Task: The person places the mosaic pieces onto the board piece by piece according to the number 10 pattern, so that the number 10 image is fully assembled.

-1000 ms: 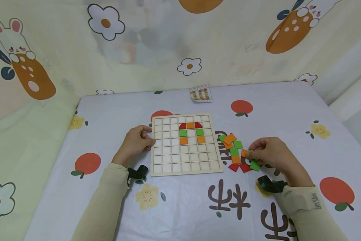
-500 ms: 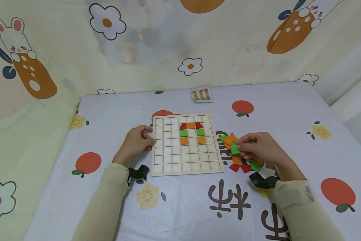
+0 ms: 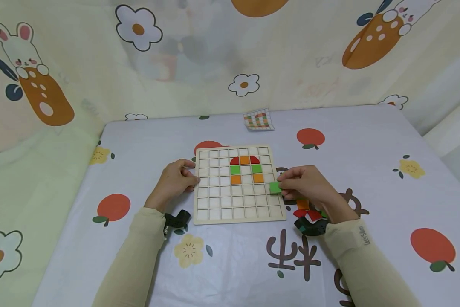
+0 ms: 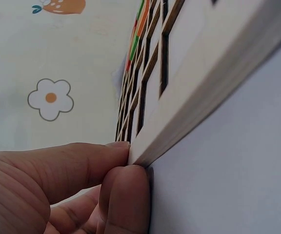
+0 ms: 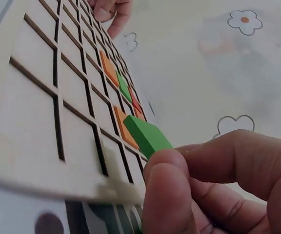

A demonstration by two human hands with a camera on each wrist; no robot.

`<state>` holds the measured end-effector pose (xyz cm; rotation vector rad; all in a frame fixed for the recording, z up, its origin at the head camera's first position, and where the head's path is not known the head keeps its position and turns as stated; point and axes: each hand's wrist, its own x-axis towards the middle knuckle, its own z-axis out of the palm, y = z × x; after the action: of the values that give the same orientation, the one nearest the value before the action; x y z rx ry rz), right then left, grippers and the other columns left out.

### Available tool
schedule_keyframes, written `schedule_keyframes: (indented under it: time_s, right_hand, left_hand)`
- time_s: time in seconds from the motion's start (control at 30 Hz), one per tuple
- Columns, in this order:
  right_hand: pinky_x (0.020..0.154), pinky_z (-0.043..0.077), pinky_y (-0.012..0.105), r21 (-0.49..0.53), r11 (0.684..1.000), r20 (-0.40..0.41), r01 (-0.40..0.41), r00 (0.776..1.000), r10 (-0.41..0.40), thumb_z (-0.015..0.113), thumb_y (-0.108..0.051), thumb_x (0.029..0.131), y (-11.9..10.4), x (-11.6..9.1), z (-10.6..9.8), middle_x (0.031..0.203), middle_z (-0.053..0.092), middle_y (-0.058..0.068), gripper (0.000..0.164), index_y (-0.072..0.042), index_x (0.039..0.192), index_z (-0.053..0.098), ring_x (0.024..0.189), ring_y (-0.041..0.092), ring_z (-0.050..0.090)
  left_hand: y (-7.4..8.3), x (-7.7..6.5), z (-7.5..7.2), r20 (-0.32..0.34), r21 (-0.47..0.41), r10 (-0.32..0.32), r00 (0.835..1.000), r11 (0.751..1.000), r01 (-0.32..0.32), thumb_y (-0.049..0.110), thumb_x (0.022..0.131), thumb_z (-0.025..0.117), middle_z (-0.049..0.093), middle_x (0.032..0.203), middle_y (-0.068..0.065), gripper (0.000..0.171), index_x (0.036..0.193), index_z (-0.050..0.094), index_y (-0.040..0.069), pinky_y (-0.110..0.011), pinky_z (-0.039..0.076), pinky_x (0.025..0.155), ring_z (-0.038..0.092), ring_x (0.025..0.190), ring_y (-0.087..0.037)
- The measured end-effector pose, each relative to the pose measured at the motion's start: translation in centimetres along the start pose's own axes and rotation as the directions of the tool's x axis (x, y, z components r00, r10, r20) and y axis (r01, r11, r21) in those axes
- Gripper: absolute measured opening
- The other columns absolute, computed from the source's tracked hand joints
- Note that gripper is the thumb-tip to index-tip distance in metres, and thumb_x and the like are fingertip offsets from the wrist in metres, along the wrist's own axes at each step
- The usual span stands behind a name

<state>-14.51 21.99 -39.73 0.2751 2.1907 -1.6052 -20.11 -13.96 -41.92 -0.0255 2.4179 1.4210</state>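
A square wooden grid board point(image 3: 214, 215) lies on the table, with red, orange and green tiles seated in its upper middle cells. My left hand point(image 3: 172, 181) holds the board's left edge, thumb and fingertips right at the frame in the left wrist view. My right hand point(image 3: 308, 185) pinches a green square tile point(image 5: 148, 135) between thumb and fingers. That tile is tilted over the board's right edge. Beneath the right hand, the loose tiles are partly hidden; an orange tile point(image 3: 302, 204) and a red tile point(image 3: 314, 215) show.
A small pattern card point(image 3: 258, 120) with a coloured grid lies behind the board near the back edge. The printed tablecloth point(image 3: 230, 264) covers the table, and a patterned curtain point(image 3: 199, 64) hangs behind it. Dark wrist cameras point(image 3: 177, 219) sit at both cuffs.
My right hand has moved left from the loose tiles to the board's right edge, bringing the green tile with it. The left hand has stayed at the board's left edge.
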Motion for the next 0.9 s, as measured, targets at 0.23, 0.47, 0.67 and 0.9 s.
schedule_keyframes:
  time_s: [0.23, 0.47, 0.67, 0.9]
  right_hand:
    - [0.069, 0.062, 0.027, 0.028, 1.000, 0.021, -0.013, 1.000, 0.012, 0.072, -0.012, 0.097, -0.3, 0.9, 1.2, 0.082, 0.071, 0.008, 0.028, 0.007, 0.117, 0.067, 0.067, 0.016, 0.069]
    - [0.067, 0.062, 0.027, 0.028, 0.999, 0.021, -0.020, 1.000, 0.019, 0.072, -0.013, 0.098, -0.6, 1.3, 2.1, 0.080, 0.071, 0.007, 0.027, 0.006, 0.117, 0.068, 0.064, 0.015, 0.068]
    - [0.068, 0.062, 0.026, 0.015, 1.000, 0.024, 0.002, 1.000, -0.002, 0.070, -0.012, 0.099, -0.6, 1.6, 2.5, 0.083, 0.071, 0.008, 0.027, 0.007, 0.118, 0.068, 0.065, 0.014, 0.069]
    - [0.067, 0.062, 0.026, 0.013, 1.000, 0.023, 0.012, 1.000, -0.012, 0.070, -0.011, 0.098, -0.6, 1.6, 2.8, 0.084, 0.072, 0.009, 0.027, 0.008, 0.117, 0.069, 0.065, 0.013, 0.068]
  left_hand:
    - [0.0, 0.0, 0.0, -0.001, 0.000, 0.013, 1.000, 1.000, -0.013, 0.006, 0.092, 0.077, 0.064, 0.091, -0.010, 0.045, 0.133, 0.059, 0.001, -0.023, 0.057, 0.063, 0.065, 0.068, -0.014]
    - [0.0, 0.0, 0.0, -0.003, 0.008, 0.006, 1.000, 1.000, -0.006, 0.008, 0.092, 0.077, 0.064, 0.091, -0.009, 0.045, 0.133, 0.059, 0.002, -0.023, 0.056, 0.064, 0.065, 0.069, -0.015]
    - [0.0, 0.0, 0.0, -0.001, 0.000, 0.000, 1.000, 1.000, 0.000, 0.007, 0.092, 0.077, 0.064, 0.091, -0.009, 0.045, 0.133, 0.059, 0.003, -0.023, 0.057, 0.064, 0.065, 0.070, -0.015]
    - [-0.1, 0.0, 0.0, -0.001, 0.004, 0.008, 1.000, 1.000, -0.008, 0.007, 0.092, 0.077, 0.064, 0.091, -0.009, 0.044, 0.132, 0.059, 0.002, -0.023, 0.056, 0.064, 0.065, 0.069, -0.015]
